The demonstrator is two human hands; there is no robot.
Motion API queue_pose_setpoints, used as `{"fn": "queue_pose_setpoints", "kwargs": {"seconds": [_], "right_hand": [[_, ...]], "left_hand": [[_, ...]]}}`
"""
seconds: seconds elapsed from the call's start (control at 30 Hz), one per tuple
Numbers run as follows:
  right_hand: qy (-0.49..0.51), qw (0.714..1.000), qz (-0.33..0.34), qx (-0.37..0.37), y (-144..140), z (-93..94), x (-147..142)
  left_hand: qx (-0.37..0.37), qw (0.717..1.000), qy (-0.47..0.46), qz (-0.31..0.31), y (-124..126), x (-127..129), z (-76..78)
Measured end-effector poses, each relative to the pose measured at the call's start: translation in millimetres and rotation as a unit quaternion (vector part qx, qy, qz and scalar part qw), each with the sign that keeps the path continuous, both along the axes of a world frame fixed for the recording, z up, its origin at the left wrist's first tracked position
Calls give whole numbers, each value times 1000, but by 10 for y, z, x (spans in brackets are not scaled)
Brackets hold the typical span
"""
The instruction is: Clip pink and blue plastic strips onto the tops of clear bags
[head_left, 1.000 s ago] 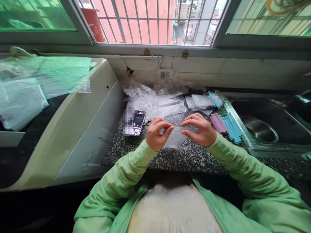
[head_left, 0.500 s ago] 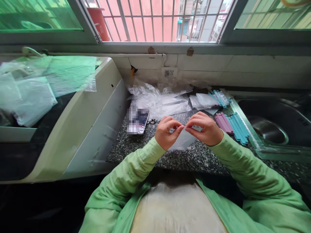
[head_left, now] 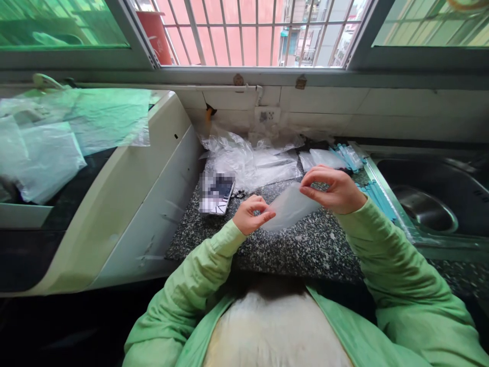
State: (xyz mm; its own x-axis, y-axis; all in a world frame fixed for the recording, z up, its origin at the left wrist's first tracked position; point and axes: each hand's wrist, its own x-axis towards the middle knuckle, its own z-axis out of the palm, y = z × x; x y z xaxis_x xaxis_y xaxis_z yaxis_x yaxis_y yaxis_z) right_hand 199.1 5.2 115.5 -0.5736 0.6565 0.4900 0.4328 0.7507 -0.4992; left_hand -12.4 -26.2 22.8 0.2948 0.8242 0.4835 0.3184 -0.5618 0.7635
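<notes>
Between my hands a small translucent plastic bag (head_left: 289, 208) is stretched out above the speckled countertop (head_left: 301, 255). My left hand (head_left: 252, 215) pinches its left end between thumb and fingers. At the upper right corner, my right hand (head_left: 333, 188) grips it the same way, a little higher than the left. Behind my left hand lies a phone (head_left: 221, 193) with a dark, partly blurred screen. Turquoise strips (head_left: 376, 199) rest on the counter beyond my right wrist, partly hidden by my hand and sleeve.
Clear plastic bags (head_left: 252, 160) are heaped at the back by the wall. Small packets (head_left: 324, 159) and wrapped turquoise strips (head_left: 349, 155) lie right of them. A metal sink (head_left: 424, 209) borders the right side; a large pale machine (head_left: 148, 188) with plastic sheets on top stands left.
My hands have moved apart, the left down and left, the right up and right. The bag is now spread between them. My right hand now covers the pink strips.
</notes>
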Motion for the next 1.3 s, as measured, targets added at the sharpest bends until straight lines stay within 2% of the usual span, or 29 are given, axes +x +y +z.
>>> {"fn": "queue_pose_setpoints", "kwargs": {"seconds": [0.27,0.5,0.67,0.87,1.1,1.3], "right_hand": [[18,999,-33,-29,82,26,50],[1,999,-35,6,148,-55,78],[-11,999,-29,-7,142,-58,66],[-25,999,-13,-18,108,-36,34],[-27,999,-17,-20,105,-39,25],[-31,999,-28,-17,122,-38,35]], "left_hand": [[6,1000,-5,7,-11,-41,-205],[16,1000,1,13,20,-19,-285],[21,1000,18,-10,36,-27,-335],[35,999,32,-15,52,-45,-287],[55,998,30,-6,130,112,-170],[70,997,12,-20,144,145,-185]]}}
